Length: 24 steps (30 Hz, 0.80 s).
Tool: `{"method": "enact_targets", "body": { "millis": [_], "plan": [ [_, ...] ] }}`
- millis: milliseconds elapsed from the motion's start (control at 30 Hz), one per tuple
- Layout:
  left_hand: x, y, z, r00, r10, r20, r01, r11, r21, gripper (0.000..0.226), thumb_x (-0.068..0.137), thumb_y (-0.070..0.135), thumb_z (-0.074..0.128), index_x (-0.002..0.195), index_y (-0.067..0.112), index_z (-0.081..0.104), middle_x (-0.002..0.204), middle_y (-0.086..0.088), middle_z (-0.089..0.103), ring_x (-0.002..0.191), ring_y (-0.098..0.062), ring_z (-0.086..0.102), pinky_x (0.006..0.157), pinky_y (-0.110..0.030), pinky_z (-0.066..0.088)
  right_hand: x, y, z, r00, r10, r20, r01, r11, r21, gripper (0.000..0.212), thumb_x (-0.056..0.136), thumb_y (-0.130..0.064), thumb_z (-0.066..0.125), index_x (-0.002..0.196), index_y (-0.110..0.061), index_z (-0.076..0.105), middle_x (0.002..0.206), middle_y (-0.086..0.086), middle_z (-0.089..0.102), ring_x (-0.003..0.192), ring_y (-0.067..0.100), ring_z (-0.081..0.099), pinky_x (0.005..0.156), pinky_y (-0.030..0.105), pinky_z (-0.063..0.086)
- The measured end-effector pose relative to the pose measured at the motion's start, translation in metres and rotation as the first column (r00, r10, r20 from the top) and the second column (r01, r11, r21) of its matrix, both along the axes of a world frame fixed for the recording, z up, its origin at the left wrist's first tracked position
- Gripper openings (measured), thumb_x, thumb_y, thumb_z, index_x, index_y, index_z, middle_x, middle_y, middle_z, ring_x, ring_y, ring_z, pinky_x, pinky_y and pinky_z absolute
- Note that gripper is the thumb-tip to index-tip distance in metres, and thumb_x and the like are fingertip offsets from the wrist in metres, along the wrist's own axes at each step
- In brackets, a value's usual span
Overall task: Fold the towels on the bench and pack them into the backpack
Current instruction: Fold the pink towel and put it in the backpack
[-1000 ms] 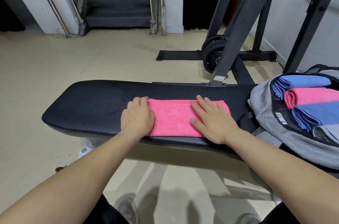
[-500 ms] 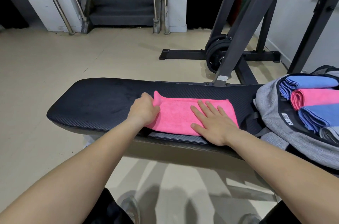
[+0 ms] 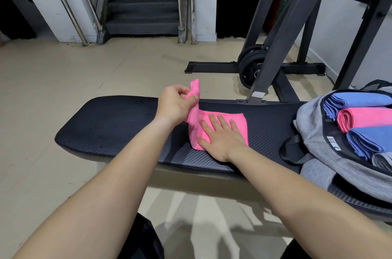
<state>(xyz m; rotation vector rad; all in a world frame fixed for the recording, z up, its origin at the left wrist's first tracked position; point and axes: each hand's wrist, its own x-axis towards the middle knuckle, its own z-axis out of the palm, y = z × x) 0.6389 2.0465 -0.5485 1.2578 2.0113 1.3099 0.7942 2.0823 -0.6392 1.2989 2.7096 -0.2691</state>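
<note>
Entry, head view. One pink towel (image 3: 240, 124) lay mid-pad on the single black bench (image 3: 110, 123), partly folded. Left hand (image 3: 174, 106) pinched the towel's left end between thumb and curled fingers; that end stood lifted off the pad. Right hand (image 3: 220, 135) lay flat on the towel's right part, fingers straight and spread, pressing it down.

One grey backpack (image 3: 309, 123) sat open on the bench's right end, apart from the towel. Four folded towels counted inside, far to near: far blue towel (image 3: 360, 99), packed pink towel (image 3: 364, 118), near blue towel (image 3: 369, 137), grey towel (image 3: 381, 160), the last cut by the frame edge. Totals: two blue, one pink, one grey.

Behind the bench stood one dark rack (image 3: 282, 31) with weight plates (image 3: 250, 65) at its foot; plate count unclear.
</note>
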Motion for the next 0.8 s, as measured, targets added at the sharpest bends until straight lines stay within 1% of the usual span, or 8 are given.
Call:
{"method": "enact_targets", "body": {
  "millis": [167,233,367,433,533,600,700,800],
  "plan": [
    [0.028,0.011,-0.009,0.995,-0.068,-0.072,0.063,0.995,-0.079,0.008,0.088,0.023,0.072,0.092,0.016,0.069,0.075,0.006,0.063,0.077,-0.016,0.062,0.071,-0.025,0.045,0.044,0.013,0.017,0.996,-0.006,-0.085,0.014,0.995,0.096,0.064,0.103,-0.055,0.02,0.16,-0.026,0.017,0.169,0.003,-0.001,0.155,0.022,-0.001,0.124,0.049,-0.001],
    [0.043,0.014,-0.014,0.985,-0.104,-0.136,0.088,0.989,-0.119,0.012,0.088,0.022,0.068,0.087,0.01,0.07,0.073,-0.001,0.065,0.081,-0.023,0.064,0.072,-0.029,0.046,0.068,0.02,0.019,0.995,-0.042,-0.091,0.051,0.994,0.094,0.06,0.104,-0.05,0.025,0.159,-0.025,0.021,0.169,0.004,0.002,0.155,0.023,0.004,0.123,0.048,0.003],
    [0.071,0.02,-0.024,0.962,-0.157,-0.222,0.114,0.974,-0.196,0.03,0.092,0.035,0.063,0.085,0.007,0.069,0.077,-0.007,0.07,0.081,-0.027,0.065,0.073,-0.032,0.048,0.107,0.031,0.012,0.992,-0.114,-0.056,0.115,0.993,0.022,0.065,0.101,-0.055,0.034,0.159,-0.029,0.019,0.169,0.002,0.001,0.155,0.024,0.006,0.123,0.049,0.007],
    [0.082,0.024,-0.029,0.932,-0.192,-0.306,0.117,0.962,-0.246,0.026,0.093,0.03,0.061,0.086,0.007,0.069,0.079,-0.008,0.07,0.081,-0.027,0.065,0.073,-0.032,0.048,0.116,0.031,0.009,0.992,-0.117,-0.038,0.115,0.992,-0.041,0.069,0.099,-0.061,0.033,0.159,-0.033,0.015,0.169,-0.001,-0.001,0.155,0.023,0.003,0.123,0.049,0.006],
    [0.095,0.03,-0.037,0.879,-0.243,-0.41,0.127,0.949,-0.29,0.033,0.096,0.031,0.056,0.073,0.008,0.066,0.062,-0.008,0.064,0.067,-0.029,0.065,0.069,-0.037,0.055,0.119,0.028,0.004,0.993,-0.113,-0.019,0.112,0.992,-0.052,0.07,0.099,-0.065,0.028,0.16,-0.037,0.007,0.168,-0.004,-0.003,0.155,0.021,-0.001,0.124,0.049,0.004],
    [0.103,0.033,-0.042,0.847,-0.265,-0.46,0.125,0.941,-0.314,0.039,0.097,0.033,0.054,0.065,0.011,0.059,0.053,-0.003,0.056,0.061,-0.029,0.063,0.061,-0.037,0.053,0.118,0.028,0.004,0.993,-0.115,-0.019,0.113,0.992,-0.055,0.07,0.098,-0.066,0.026,0.16,-0.037,0.006,0.168,-0.004,-0.003,0.155,0.021,-0.002,0.124,0.05,0.004],
    [0.112,0.034,-0.046,0.815,-0.279,-0.508,0.122,0.939,-0.32,0.036,0.097,0.03,0.054,0.065,0.014,0.055,0.058,-0.001,0.052,0.065,-0.029,0.058,0.056,-0.032,0.04,0.119,0.029,0.005,0.994,-0.11,-0.024,0.107,0.991,-0.082,0.072,0.097,-0.069,0.025,0.159,-0.038,0.005,0.168,-0.004,-0.004,0.155,0.021,-0.003,0.124,0.049,0.003],
    [0.119,0.033,-0.05,0.784,-0.34,-0.519,0.154,0.917,-0.369,0.02,0.093,0.025,0.058,0.081,0.012,0.067,0.078,-0.006,0.065,0.08,-0.031,0.064,0.062,-0.034,0.046,0.119,0.032,0.005,0.993,-0.11,-0.037,0.105,0.989,-0.108,0.074,0.096,-0.071,0.026,0.159,-0.038,0.006,0.168,-0.005,-0.003,0.155,0.02,-0.003,0.124,0.049,0.003]
  ]
}}
